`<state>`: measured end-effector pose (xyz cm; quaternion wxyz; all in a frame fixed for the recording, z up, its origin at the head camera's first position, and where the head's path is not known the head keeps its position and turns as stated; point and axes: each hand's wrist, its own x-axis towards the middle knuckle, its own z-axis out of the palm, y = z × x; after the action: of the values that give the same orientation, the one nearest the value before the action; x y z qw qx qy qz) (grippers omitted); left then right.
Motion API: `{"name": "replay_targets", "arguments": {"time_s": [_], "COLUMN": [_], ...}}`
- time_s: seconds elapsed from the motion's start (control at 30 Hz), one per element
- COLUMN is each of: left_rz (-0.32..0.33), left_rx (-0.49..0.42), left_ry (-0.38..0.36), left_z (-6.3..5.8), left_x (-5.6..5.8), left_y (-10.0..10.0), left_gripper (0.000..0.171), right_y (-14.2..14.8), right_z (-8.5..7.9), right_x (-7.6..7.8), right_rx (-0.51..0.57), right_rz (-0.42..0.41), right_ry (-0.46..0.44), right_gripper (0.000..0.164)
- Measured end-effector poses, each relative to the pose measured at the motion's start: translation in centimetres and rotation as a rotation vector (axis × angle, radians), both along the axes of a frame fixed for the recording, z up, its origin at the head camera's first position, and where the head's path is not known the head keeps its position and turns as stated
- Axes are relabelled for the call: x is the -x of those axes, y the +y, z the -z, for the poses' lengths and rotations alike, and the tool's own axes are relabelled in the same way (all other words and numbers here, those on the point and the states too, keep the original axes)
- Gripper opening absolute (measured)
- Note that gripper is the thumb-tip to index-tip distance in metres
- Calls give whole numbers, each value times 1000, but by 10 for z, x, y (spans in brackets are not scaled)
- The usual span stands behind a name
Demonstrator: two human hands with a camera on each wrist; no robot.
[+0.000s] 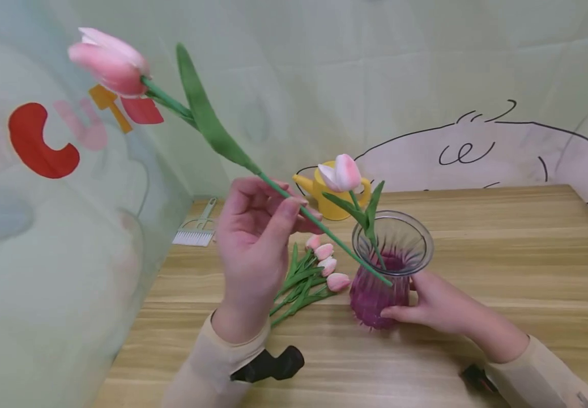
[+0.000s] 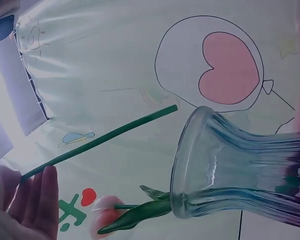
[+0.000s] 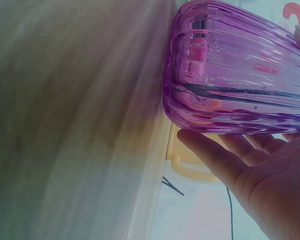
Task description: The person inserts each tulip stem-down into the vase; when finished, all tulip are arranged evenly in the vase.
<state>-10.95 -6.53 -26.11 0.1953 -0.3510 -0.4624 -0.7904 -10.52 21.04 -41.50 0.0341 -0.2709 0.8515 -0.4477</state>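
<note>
"Starting with the left hand [image 1: 258,243], what does it hold?"

"One pink-and-white, artificial-looking tulip [image 1: 212,133] with a green stem and a long green leaf. Thumb and fingers pinch the stem below the leaf."

"Why grip there?"

"Probably for control: a pinch partway along the stem leaves the lower end bare and lets small finger motions aim it. The bloom sits up and left of the hand; the stem end points down and right. The left wrist view shows that end just beside the vase rim, outside the glass."

"Specify the right hand [image 1: 439,300]."

"It grips a ribbed glass vase [image 1: 370,294], clear at the flared rim and purple toward the base. The thumb lies on the near side, fingers behind. This low hold presumably steadies the vase and leaves its mouth unobstructed. A second pink-and-white tulip [image 1: 344,173] stands in it, leaning toward the left hand's side."

"What lies nearby?"

"A loose group of pink tulips with green leaves [image 1: 301,276] rests on the wood-grain tabletop [image 1: 488,243], between the two hands, likely for easy reach. A yellow watering can [image 1: 332,204] stands beyond both hands; a small pale brush with white bristles [image 1: 194,238] lies beyond and left of the left hand. Both are set back, perhaps to avoid interference."
</note>
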Motion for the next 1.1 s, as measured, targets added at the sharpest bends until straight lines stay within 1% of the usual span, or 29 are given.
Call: {"name": "replay_targets", "arguments": {"time_s": [0.1,0.2,0.3,0.4,0.5,0.57,0.63,0.73,0.8,0.97,1.03,1.1], "left_rz": [-69,-128,-141,-157,-177,-190,-212,-251,-292,-372,-400,-412], "left_rx": [22,74,135,221,327,395,435,471,507,668,727,770], "left_ry": [38,65,71,68,75,89,100,99,94,67,82,102], "left_z": [3,8,17,28,39,44,47,49,49,52,53,54], "left_x": [3,8,14,17,18,17,17,17,17,16,17,16], "left_y": [6,11,16,21,26,29,32,34,35,36,37,37], "left_gripper": [17,16,24,21,19,19,18,16,14,11,9,7], "right_y": [0,0,0,0,0,0,0,0,0,1,1,2], "right_z": [-1,-1,-1,-1,-1,-1,-1,-2,-2,-3,-2,-2], "right_x": [0,-1,-1,-1,-1,-1,-2,-2,-2,-1,-1,-1], "right_rx": [-2,-6,-11,-12,-11,-11,-12,-12,-10,-3,-6,-6], "right_rz": [-1,1,7,10,9,7,6,2,-1,-6,-7,-11], "right_ry": [-1,-4,-6,-6,1,7,12,16,16,1,2,11], "right_gripper": [86,87,86,84,84,84,84,84,84,85,84,84]}}
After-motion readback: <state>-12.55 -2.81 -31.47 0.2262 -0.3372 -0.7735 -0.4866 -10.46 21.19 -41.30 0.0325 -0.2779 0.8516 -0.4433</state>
